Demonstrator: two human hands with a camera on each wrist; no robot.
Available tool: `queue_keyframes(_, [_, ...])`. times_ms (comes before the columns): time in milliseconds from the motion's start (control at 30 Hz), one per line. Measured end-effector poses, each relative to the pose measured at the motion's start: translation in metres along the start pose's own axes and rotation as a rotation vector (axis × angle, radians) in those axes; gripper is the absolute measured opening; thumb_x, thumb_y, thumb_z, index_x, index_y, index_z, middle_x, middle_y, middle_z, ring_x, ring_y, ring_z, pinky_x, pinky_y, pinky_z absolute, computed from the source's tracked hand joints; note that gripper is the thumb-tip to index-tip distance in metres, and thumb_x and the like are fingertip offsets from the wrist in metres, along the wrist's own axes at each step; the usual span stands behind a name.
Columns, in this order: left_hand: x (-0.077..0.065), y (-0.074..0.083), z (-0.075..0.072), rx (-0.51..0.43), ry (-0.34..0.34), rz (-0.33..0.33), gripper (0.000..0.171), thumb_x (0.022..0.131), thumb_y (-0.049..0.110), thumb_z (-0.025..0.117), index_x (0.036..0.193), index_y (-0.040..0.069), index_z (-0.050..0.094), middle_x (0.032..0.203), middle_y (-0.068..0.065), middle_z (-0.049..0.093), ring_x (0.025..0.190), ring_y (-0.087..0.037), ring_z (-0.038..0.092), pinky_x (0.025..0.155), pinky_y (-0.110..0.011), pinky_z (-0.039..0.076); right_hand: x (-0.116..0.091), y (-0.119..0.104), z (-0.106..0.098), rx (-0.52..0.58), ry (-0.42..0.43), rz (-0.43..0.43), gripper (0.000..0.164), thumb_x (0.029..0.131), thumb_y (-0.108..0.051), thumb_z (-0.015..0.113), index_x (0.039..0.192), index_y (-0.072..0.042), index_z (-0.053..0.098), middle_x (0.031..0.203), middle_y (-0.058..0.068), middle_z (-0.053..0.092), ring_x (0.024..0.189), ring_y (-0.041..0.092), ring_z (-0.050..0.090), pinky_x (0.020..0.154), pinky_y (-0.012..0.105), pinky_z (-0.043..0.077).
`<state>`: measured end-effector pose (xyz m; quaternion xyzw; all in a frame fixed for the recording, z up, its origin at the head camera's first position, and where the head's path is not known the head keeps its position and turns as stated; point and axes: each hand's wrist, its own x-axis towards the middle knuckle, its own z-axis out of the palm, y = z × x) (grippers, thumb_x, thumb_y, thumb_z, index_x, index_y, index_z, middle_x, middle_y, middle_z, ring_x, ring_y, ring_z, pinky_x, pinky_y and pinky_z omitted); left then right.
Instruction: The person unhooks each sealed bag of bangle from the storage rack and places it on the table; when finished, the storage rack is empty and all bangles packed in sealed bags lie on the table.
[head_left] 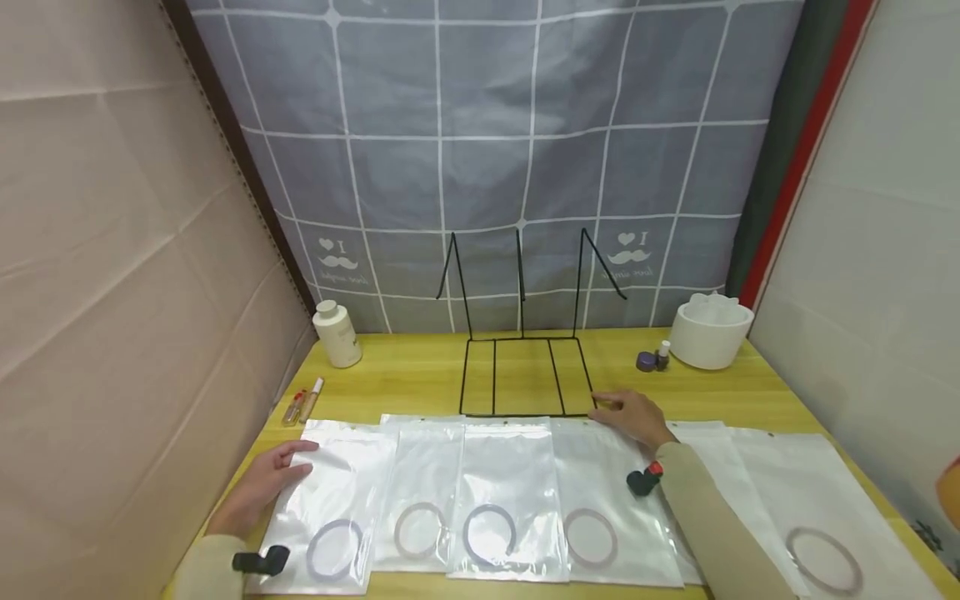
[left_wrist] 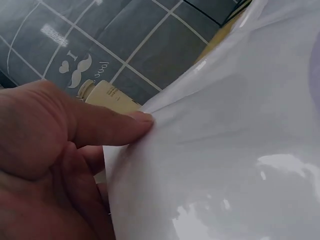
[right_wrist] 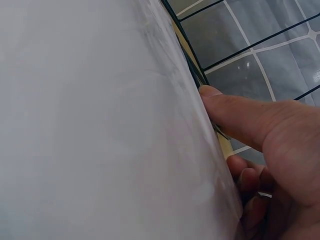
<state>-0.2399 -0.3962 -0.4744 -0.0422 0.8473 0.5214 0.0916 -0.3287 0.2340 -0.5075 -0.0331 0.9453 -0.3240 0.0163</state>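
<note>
A row of white zip bags (head_left: 506,467), several with a ring-shaped mark near the bottom, lies along the front. My left hand (head_left: 262,487) is at the left edge of the leftmost bag (head_left: 330,483). In the left wrist view, the thumb (left_wrist: 135,127) lies on the bag's face (left_wrist: 215,150) and the other fingers go behind its edge, pinching it. My right hand (head_left: 633,417) holds the front right corner of a black wire rack (head_left: 525,415), thumb and forefinger at the wire. In the right wrist view, its thumb tip (right_wrist: 210,91) meets the wire beside a bag's top edge.
A white bottle (head_left: 339,335) and small tubes (head_left: 303,402) stand or lie at the left. At the back right are a white bowl (head_left: 708,333) and small dark bottles (head_left: 662,357). Behind the rack hangs a grey checked cloth (head_left: 487,167).
</note>
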Motion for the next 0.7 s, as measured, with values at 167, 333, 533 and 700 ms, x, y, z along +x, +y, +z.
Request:
queue_keyframes(167, [0.013, 0.003, 0.002, 0.136, 0.054, 0.016, 0.04, 0.095, 0.01, 0.068, 0.133, 0.0, 0.061, 0.124, -0.025, 0.059, 0.095, -0.021, 0.057, 0.077, -0.03, 0.049, -0.001, -0.002, -0.002, 0.01, 0.008, -0.001, 0.062, 0.083, -0.054, 0.077, 0.134, -0.02, 0.068, 0.102, 0.005, 0.067, 0.086, 0.021, 0.053, 0.07, 0.034, 0.04])
queue_keyframes(333, [0.023, -0.003, 0.005, 0.217, 0.071, 0.048, 0.035, 0.093, 0.006, 0.069, 0.127, -0.001, 0.065, 0.127, -0.027, 0.06, 0.099, -0.026, 0.058, 0.077, -0.031, 0.049, -0.002, -0.002, -0.001, 0.009, 0.002, -0.003, 0.062, 0.083, -0.054, 0.077, 0.134, -0.019, 0.068, 0.103, 0.005, 0.067, 0.087, 0.021, 0.053, 0.07, 0.034, 0.039])
queue_keyframes(533, [0.03, -0.005, 0.008, 0.406, 0.109, 0.083, 0.035, 0.091, 0.007, 0.07, 0.126, 0.003, 0.067, 0.122, -0.027, 0.061, 0.103, -0.037, 0.057, 0.084, -0.045, 0.048, -0.001, -0.004, -0.001, 0.008, -0.003, 0.001, 0.061, 0.084, -0.053, 0.077, 0.134, -0.019, 0.068, 0.107, 0.007, 0.068, 0.088, 0.022, 0.053, 0.072, 0.035, 0.041])
queue_keyframes(700, [0.028, -0.006, 0.009, 0.555, 0.084, 0.069, 0.039, 0.094, 0.014, 0.07, 0.132, 0.004, 0.065, 0.119, -0.029, 0.061, 0.101, -0.038, 0.058, 0.088, -0.056, 0.049, -0.002, -0.005, -0.001, 0.012, 0.0, 0.003, 0.057, 0.084, -0.049, 0.078, 0.133, -0.021, 0.069, 0.094, 0.004, 0.064, 0.081, 0.02, 0.052, 0.067, 0.033, 0.038])
